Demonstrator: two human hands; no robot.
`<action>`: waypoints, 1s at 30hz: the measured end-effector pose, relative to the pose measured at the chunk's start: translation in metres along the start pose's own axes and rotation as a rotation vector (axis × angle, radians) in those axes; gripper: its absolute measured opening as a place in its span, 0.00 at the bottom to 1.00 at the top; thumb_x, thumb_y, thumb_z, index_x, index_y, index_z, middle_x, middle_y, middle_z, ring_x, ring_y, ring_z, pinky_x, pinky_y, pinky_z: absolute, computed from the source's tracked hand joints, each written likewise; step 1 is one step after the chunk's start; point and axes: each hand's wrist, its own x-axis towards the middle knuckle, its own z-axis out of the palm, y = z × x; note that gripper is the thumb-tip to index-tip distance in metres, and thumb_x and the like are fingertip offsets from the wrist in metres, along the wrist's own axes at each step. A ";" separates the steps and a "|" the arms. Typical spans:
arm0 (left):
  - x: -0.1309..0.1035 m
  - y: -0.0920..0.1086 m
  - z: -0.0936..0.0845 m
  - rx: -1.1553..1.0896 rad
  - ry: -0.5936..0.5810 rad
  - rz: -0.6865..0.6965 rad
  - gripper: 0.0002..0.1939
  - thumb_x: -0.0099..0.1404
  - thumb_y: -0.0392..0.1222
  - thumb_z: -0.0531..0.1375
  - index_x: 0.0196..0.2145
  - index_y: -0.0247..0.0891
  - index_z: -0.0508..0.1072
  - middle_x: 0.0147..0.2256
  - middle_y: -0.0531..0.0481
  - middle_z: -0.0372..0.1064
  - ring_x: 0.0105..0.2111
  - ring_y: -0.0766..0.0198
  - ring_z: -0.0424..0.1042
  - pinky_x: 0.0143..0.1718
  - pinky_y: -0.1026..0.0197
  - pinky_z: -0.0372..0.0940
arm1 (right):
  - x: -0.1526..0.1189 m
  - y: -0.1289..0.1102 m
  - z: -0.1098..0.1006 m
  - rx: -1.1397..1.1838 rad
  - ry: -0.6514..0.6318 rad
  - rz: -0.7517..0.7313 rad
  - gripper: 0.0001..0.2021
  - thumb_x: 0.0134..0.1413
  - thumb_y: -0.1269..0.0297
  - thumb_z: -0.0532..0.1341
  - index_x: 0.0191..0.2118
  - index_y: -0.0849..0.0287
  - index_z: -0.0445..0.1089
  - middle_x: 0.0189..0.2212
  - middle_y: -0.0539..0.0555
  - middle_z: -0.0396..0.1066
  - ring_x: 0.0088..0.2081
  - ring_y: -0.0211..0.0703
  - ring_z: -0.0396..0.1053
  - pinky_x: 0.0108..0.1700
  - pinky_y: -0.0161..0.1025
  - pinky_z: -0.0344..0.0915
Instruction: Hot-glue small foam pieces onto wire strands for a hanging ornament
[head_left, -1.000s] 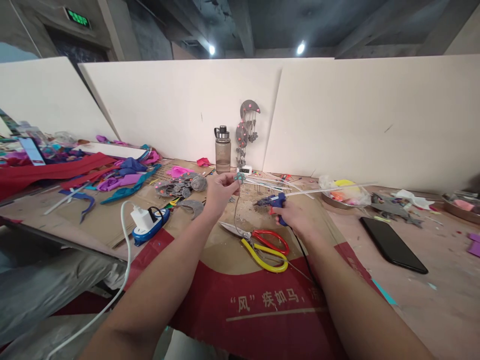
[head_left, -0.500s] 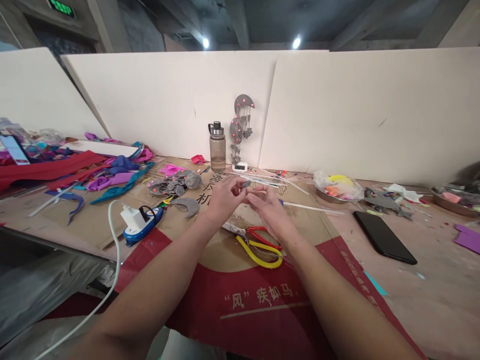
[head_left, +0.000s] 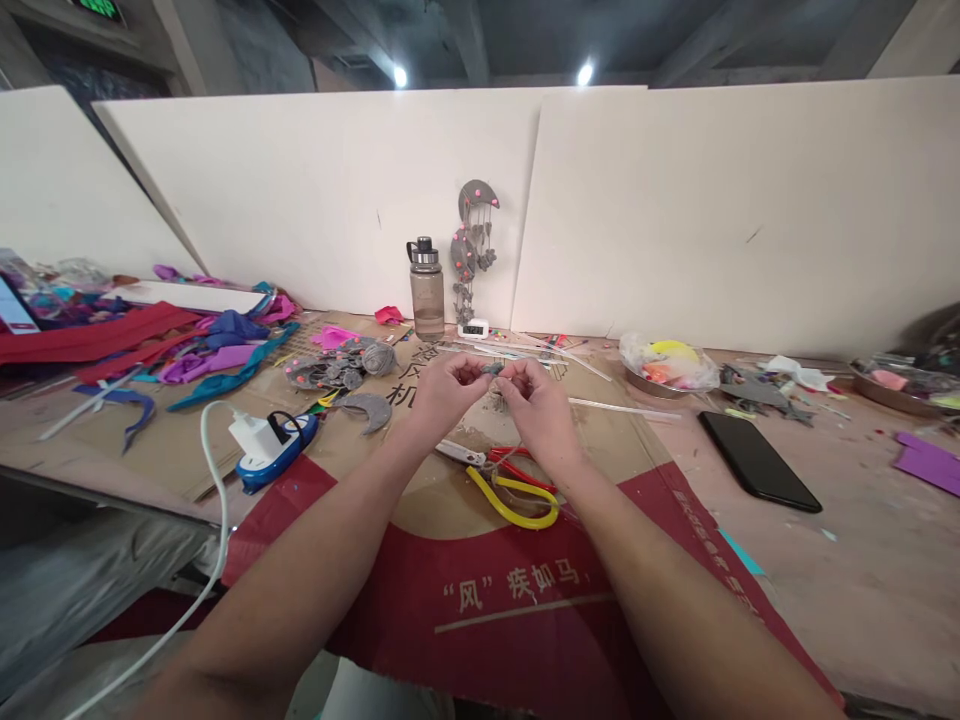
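Note:
My left hand [head_left: 448, 395] and my right hand [head_left: 541, 415] meet over the cardboard, fingertips pinched together. Between them is a small grey piece [head_left: 493, 369] that looks like felt, mostly covered by the fingers. A thin string [head_left: 496, 462] seems to hang below my right hand. Just beneath lie scissors with yellow handles [head_left: 525, 518] and a tool with red handles [head_left: 517, 464], partly overlapping. To the left rest a grey felt crescent [head_left: 367, 410], a ball of grey yarn [head_left: 379, 357] and a pile of grey felt pieces with pink dots [head_left: 326, 366].
A water bottle [head_left: 427, 295] and small digital clock [head_left: 473, 329] stand at the back, near a grey moon hanging [head_left: 478, 200] on the white board. A power strip [head_left: 276, 455] with a cable is left; a black phone [head_left: 759, 462] and a bowl [head_left: 660, 385] are right.
My right hand's fingers have closed in to pinch beside my left hand's at the small grey piece. The view has shifted slightly, so the table things sit a little further left and up.

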 end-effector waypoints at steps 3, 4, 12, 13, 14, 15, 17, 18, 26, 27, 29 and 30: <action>0.000 0.003 0.000 -0.025 -0.023 -0.027 0.10 0.55 0.46 0.63 0.28 0.35 0.73 0.25 0.52 0.69 0.23 0.70 0.64 0.25 0.67 0.60 | -0.001 -0.004 -0.002 -0.085 0.027 -0.040 0.05 0.54 0.63 0.57 0.31 0.57 0.66 0.21 0.45 0.59 0.24 0.36 0.56 0.30 0.35 0.54; 0.000 0.004 0.000 -0.040 -0.027 -0.040 0.10 0.55 0.46 0.63 0.27 0.35 0.73 0.24 0.52 0.69 0.23 0.70 0.63 0.24 0.67 0.59 | -0.001 -0.004 -0.003 -0.111 0.033 -0.051 0.05 0.55 0.64 0.57 0.31 0.58 0.66 0.21 0.46 0.60 0.25 0.36 0.57 0.31 0.35 0.54; -0.002 0.014 -0.002 -0.090 -0.076 -0.121 0.10 0.54 0.45 0.62 0.24 0.35 0.70 0.21 0.55 0.63 0.19 0.72 0.58 0.22 0.67 0.54 | -0.002 0.001 -0.004 -0.370 0.073 -0.201 0.06 0.58 0.65 0.56 0.31 0.58 0.65 0.27 0.51 0.67 0.29 0.40 0.61 0.34 0.37 0.54; -0.002 0.015 -0.002 -0.094 -0.081 -0.125 0.10 0.54 0.45 0.62 0.24 0.35 0.70 0.21 0.56 0.63 0.19 0.72 0.58 0.22 0.67 0.54 | -0.002 0.001 -0.004 -0.398 0.077 -0.226 0.05 0.58 0.65 0.56 0.32 0.58 0.65 0.28 0.51 0.67 0.30 0.40 0.62 0.34 0.37 0.54; -0.002 0.015 -0.003 -0.093 -0.085 -0.127 0.10 0.54 0.45 0.62 0.24 0.35 0.70 0.21 0.56 0.62 0.19 0.72 0.58 0.22 0.67 0.54 | -0.002 0.002 -0.004 -0.423 0.083 -0.246 0.05 0.59 0.66 0.56 0.32 0.58 0.65 0.28 0.52 0.67 0.30 0.41 0.62 0.34 0.37 0.54; -0.002 0.015 -0.003 -0.089 -0.089 -0.128 0.10 0.54 0.45 0.62 0.24 0.35 0.70 0.20 0.56 0.62 0.19 0.72 0.57 0.22 0.66 0.53 | -0.002 0.002 -0.004 -0.445 0.090 -0.262 0.04 0.59 0.67 0.56 0.32 0.58 0.65 0.29 0.52 0.68 0.31 0.41 0.62 0.34 0.37 0.55; -0.003 0.016 -0.003 -0.073 -0.094 -0.127 0.09 0.54 0.44 0.62 0.23 0.35 0.69 0.19 0.57 0.61 0.19 0.72 0.57 0.22 0.66 0.53 | -0.002 0.003 -0.003 -0.481 0.101 -0.285 0.04 0.59 0.67 0.56 0.33 0.58 0.64 0.30 0.53 0.68 0.31 0.42 0.63 0.34 0.38 0.55; -0.003 0.017 -0.003 -0.061 -0.095 -0.126 0.09 0.55 0.43 0.62 0.23 0.36 0.69 0.19 0.57 0.61 0.19 0.72 0.57 0.22 0.66 0.53 | -0.002 0.003 -0.002 -0.495 0.107 -0.292 0.03 0.59 0.67 0.56 0.33 0.58 0.64 0.30 0.53 0.69 0.31 0.42 0.63 0.35 0.38 0.55; -0.004 0.021 -0.004 -0.025 -0.098 -0.149 0.07 0.54 0.41 0.60 0.22 0.36 0.69 0.17 0.58 0.59 0.19 0.72 0.56 0.23 0.66 0.52 | -0.002 0.004 -0.002 -0.534 0.115 -0.307 0.03 0.58 0.68 0.56 0.33 0.58 0.63 0.31 0.54 0.69 0.32 0.43 0.64 0.35 0.38 0.56; -0.004 0.021 -0.004 -0.026 -0.097 -0.155 0.07 0.54 0.41 0.60 0.22 0.36 0.68 0.17 0.58 0.59 0.19 0.72 0.56 0.24 0.66 0.52 | -0.002 0.004 -0.002 -0.533 0.116 -0.309 0.03 0.58 0.68 0.56 0.33 0.58 0.63 0.32 0.54 0.69 0.33 0.43 0.64 0.35 0.38 0.56; -0.004 0.021 -0.004 -0.027 -0.097 -0.163 0.07 0.54 0.41 0.60 0.22 0.36 0.68 0.17 0.58 0.59 0.19 0.71 0.56 0.24 0.66 0.52 | -0.002 0.003 -0.002 -0.528 0.121 -0.308 0.03 0.58 0.68 0.56 0.33 0.58 0.64 0.31 0.54 0.68 0.33 0.43 0.63 0.35 0.38 0.55; -0.004 0.020 -0.004 -0.031 -0.100 -0.166 0.07 0.54 0.41 0.60 0.22 0.36 0.68 0.16 0.58 0.59 0.19 0.71 0.56 0.24 0.66 0.52 | -0.003 0.003 -0.002 -0.522 0.123 -0.299 0.03 0.57 0.67 0.56 0.33 0.58 0.64 0.31 0.53 0.68 0.32 0.42 0.63 0.35 0.38 0.55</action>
